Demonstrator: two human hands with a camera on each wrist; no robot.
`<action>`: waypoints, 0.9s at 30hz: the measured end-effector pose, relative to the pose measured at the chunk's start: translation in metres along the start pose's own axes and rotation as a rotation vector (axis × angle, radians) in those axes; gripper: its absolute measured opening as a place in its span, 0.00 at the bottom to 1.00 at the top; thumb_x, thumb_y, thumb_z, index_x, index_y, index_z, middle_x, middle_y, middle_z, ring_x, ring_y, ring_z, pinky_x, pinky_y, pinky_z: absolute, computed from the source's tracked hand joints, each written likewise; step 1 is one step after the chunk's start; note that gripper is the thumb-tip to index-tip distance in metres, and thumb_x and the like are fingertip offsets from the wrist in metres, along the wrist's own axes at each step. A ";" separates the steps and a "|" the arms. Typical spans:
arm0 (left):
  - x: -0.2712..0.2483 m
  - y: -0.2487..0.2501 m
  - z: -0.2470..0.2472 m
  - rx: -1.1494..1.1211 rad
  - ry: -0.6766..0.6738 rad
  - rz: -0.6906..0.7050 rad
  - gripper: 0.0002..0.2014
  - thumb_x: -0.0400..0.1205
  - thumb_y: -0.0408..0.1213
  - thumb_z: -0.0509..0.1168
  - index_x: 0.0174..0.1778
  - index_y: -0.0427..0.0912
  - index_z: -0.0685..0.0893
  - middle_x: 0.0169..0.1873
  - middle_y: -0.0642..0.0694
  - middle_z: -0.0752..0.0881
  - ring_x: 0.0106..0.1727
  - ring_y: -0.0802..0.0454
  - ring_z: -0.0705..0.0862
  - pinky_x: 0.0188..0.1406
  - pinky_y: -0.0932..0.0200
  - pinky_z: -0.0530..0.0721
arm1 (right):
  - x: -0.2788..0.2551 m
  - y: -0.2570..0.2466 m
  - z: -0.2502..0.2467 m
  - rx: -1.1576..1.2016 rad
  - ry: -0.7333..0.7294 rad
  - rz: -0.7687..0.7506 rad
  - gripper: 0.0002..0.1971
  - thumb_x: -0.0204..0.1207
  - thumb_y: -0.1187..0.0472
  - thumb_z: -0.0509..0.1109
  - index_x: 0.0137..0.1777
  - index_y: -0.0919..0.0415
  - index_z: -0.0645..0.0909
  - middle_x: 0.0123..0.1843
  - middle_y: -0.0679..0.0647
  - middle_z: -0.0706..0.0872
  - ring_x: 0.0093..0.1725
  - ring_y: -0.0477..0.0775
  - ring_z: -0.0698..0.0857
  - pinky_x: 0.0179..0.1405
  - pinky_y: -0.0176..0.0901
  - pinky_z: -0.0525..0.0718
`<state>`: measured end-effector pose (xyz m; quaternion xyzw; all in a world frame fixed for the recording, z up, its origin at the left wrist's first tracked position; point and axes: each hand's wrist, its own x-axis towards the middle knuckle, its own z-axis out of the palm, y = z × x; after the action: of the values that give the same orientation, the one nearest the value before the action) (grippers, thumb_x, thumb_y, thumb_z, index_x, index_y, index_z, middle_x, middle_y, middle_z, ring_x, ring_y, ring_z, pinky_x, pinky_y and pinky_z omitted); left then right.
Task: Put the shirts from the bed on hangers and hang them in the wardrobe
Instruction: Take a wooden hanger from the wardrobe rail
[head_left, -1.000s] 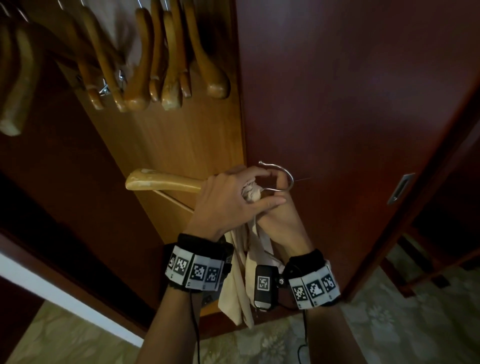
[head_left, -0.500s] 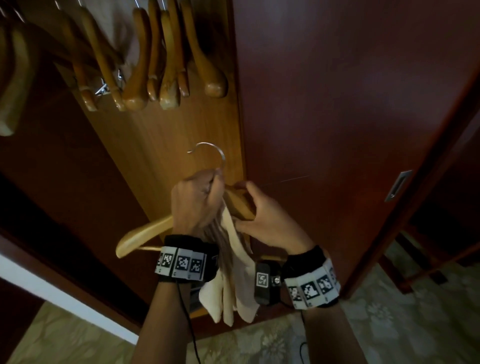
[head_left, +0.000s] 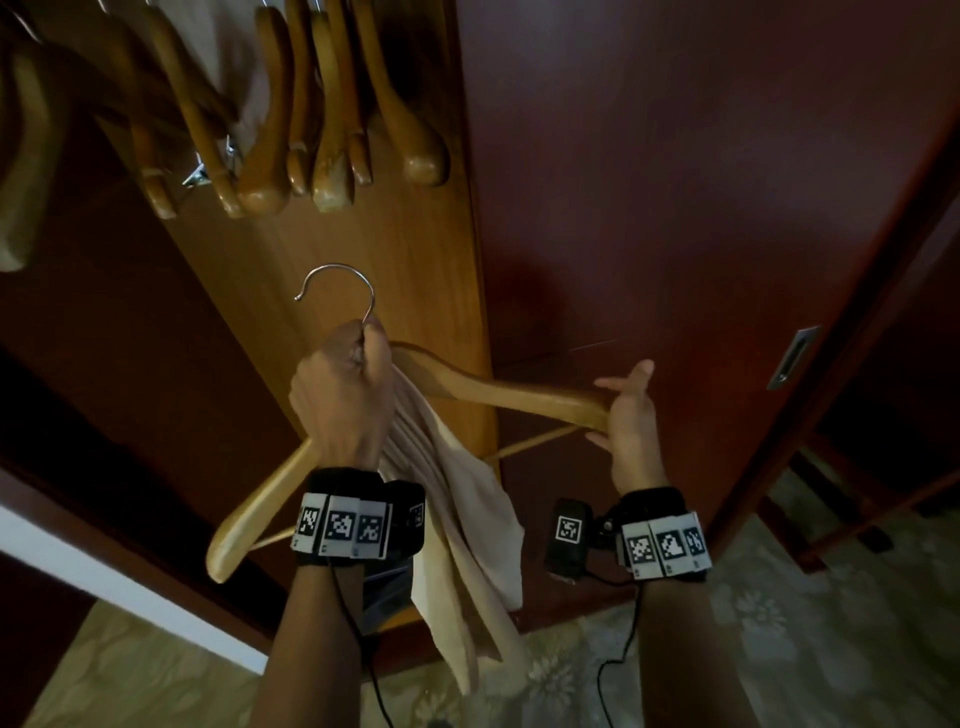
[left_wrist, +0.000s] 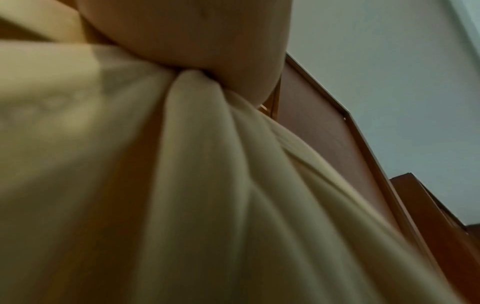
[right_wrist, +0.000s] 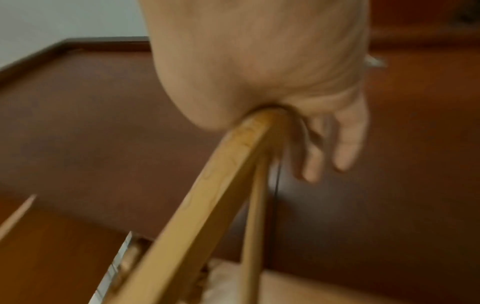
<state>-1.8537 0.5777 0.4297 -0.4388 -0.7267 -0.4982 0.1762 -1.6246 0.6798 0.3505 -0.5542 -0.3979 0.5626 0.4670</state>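
Note:
A wooden hanger (head_left: 498, 389) with a metal hook (head_left: 337, 270) pointing up is held in front of the open wardrobe. My left hand (head_left: 343, 395) grips its neck just below the hook, together with a bunched cream shirt (head_left: 457, 519) that hangs down past my wrist. The left wrist view is filled by this shirt (left_wrist: 207, 185) coming out under my left hand (left_wrist: 194, 30). My right hand (head_left: 628, 415) sits at the hanger's right tip with fingers spread. In the right wrist view the hanger (right_wrist: 207, 185) ends against my right hand (right_wrist: 259, 51), whose fingers (right_wrist: 348, 139) hang straight.
Several empty wooden hangers (head_left: 322, 130) hang from the rail at the top left, inside the wardrobe. A dark red wardrobe door (head_left: 675, 182) with a recessed metal handle (head_left: 792, 358) stands close behind my hands. A patterned floor (head_left: 831, 623) lies below.
The hanger has turned so its hook points up. My left hand has moved to the neck with the shirt, and my right hand has slid out to the hanger's right end.

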 end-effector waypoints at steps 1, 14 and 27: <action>-0.001 -0.001 0.001 -0.018 0.023 -0.017 0.24 0.91 0.46 0.59 0.29 0.39 0.74 0.22 0.40 0.77 0.23 0.38 0.76 0.24 0.44 0.73 | -0.001 0.001 0.001 0.137 -0.002 0.067 0.36 0.90 0.31 0.40 0.60 0.54 0.84 0.62 0.59 0.88 0.59 0.56 0.86 0.64 0.59 0.86; -0.006 0.017 0.008 -0.528 0.252 -0.202 0.21 0.92 0.34 0.57 0.35 0.34 0.85 0.23 0.52 0.79 0.25 0.60 0.77 0.30 0.66 0.72 | -0.035 0.021 0.058 -0.326 -0.690 0.104 0.11 0.89 0.66 0.67 0.48 0.52 0.86 0.41 0.50 0.89 0.41 0.47 0.87 0.39 0.38 0.84; 0.012 -0.013 -0.018 -0.509 0.251 -0.135 0.20 0.90 0.37 0.60 0.35 0.38 0.88 0.27 0.52 0.83 0.30 0.60 0.79 0.35 0.63 0.74 | -0.015 0.012 0.031 -0.009 -0.698 -0.007 0.11 0.80 0.78 0.73 0.49 0.61 0.89 0.38 0.53 0.92 0.44 0.55 0.90 0.38 0.43 0.85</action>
<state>-1.8738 0.5655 0.4389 -0.3544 -0.5787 -0.7254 0.1154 -1.6568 0.6645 0.3446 -0.3293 -0.5380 0.7147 0.3022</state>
